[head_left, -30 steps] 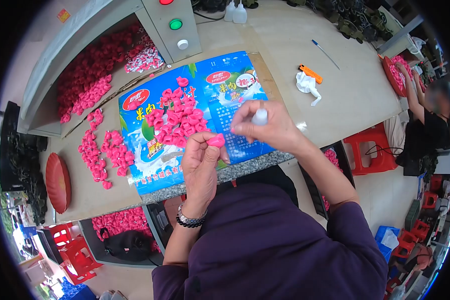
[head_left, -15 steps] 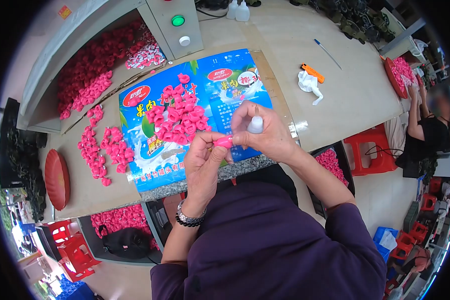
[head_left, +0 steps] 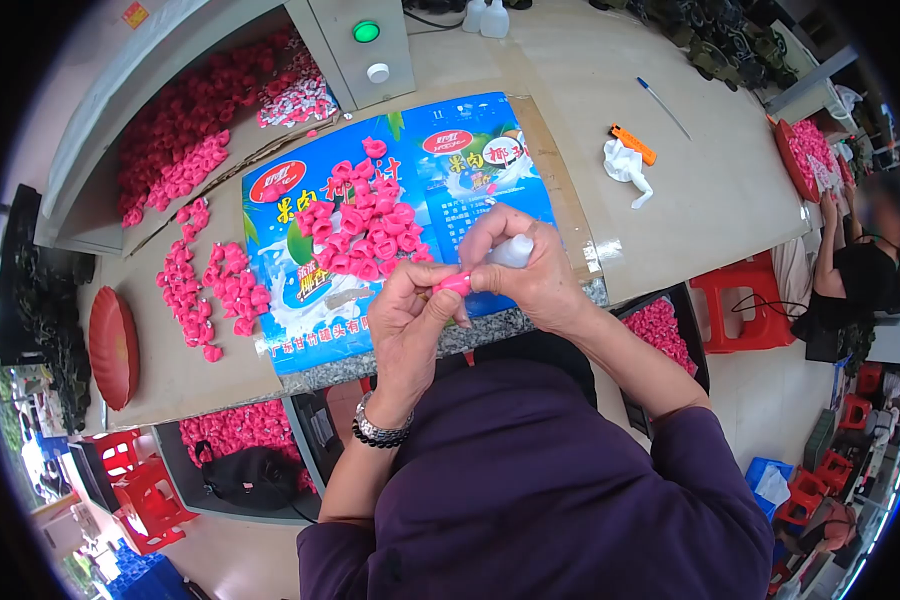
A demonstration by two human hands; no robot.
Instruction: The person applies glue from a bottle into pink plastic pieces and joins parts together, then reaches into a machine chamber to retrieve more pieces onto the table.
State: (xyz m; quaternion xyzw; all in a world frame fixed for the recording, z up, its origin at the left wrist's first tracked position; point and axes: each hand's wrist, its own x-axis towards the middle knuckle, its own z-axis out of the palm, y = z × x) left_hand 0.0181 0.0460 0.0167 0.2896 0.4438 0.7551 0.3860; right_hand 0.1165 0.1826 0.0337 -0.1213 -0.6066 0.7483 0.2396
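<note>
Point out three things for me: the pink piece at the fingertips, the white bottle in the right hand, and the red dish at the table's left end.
Pink piece (head_left: 454,285), head view: its exposed side.
White bottle (head_left: 512,252), head view: its visible body.
Red dish (head_left: 115,350), head view: middle of its broad face.

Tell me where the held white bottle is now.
In the head view, the white bottle is in the right hand, right of the pink piece held in the left hand, over the blue cardboard.
</note>
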